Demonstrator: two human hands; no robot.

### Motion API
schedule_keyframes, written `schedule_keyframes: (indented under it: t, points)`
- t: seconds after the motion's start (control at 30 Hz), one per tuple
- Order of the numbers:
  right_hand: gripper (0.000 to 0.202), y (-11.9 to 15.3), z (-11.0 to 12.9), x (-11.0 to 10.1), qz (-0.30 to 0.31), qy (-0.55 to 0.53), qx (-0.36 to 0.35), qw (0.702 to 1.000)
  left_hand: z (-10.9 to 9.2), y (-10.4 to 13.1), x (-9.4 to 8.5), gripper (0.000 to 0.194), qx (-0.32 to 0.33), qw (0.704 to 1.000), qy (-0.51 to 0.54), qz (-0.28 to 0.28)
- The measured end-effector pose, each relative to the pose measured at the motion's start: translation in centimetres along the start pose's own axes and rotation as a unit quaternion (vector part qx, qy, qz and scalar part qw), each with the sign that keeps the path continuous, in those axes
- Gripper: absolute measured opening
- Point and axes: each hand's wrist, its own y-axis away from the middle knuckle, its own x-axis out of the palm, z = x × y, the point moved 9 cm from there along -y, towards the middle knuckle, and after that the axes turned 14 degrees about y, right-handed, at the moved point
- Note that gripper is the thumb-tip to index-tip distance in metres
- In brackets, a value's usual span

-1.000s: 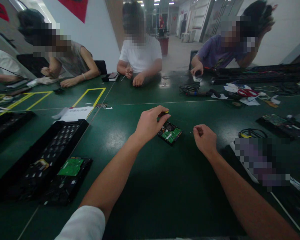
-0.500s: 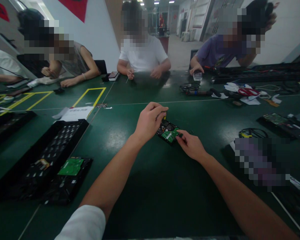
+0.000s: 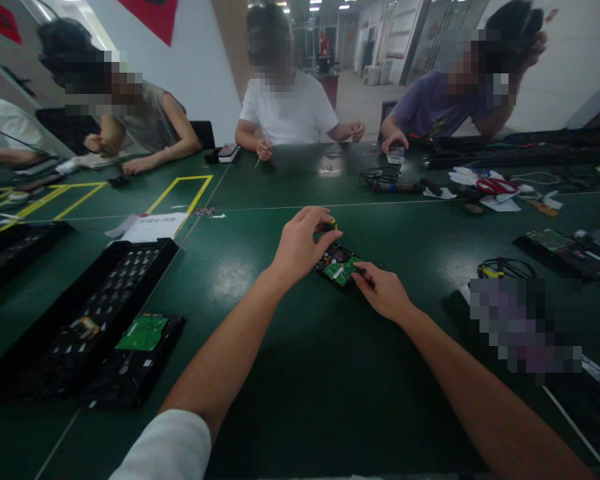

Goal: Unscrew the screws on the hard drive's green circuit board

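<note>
While the thumb and forefinger of the left hand (image 3: 303, 243) curve around a small yellow-and-dark object (image 3: 334, 224), that grip is closed just far enough to hold it at the fingertips, above the far left end of a flat black rectangular drive with a green circuit board (image 3: 341, 270). The drive lies near the centre of the frame on a glossy dark green counter (image 3: 280, 393), its board facing up. At its right end is the right hand (image 3: 386, 290), thumb and fingers drawn nearly together; whether this grip clasps the edge or merely touches it, I cannot tell.

At the lower left of the frame stands a long black tray with rows of pale spots (image 3: 169, 249), and just beside it lies a second black unit with a green board (image 3: 143, 333). White printed paper (image 3: 155, 228) sits beyond the tray's far end. At the right of the frame are a coiled black cable with a yellow part (image 3: 507, 267) and another black unit with a dull green board (image 3: 550, 247). Across the counter, upper centre, sits a person in a white shirt (image 3: 297, 110).
</note>
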Motion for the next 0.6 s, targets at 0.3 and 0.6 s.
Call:
schedule_keyframes:
  t: [0.3,0.6]
  points:
    - [0.047,0.1,-0.1,0.0,0.005,-0.012,0.007,1.0,-0.1,0.0,-0.3,0.015,-0.007,1.0,0.025,-0.012]
    - [0.056,0.0,-0.5,-0.4,-0.001,0.015,0.056,0.998,-1.0,-0.3,-0.2,0.012,0.018,0.998,-0.034,0.041]
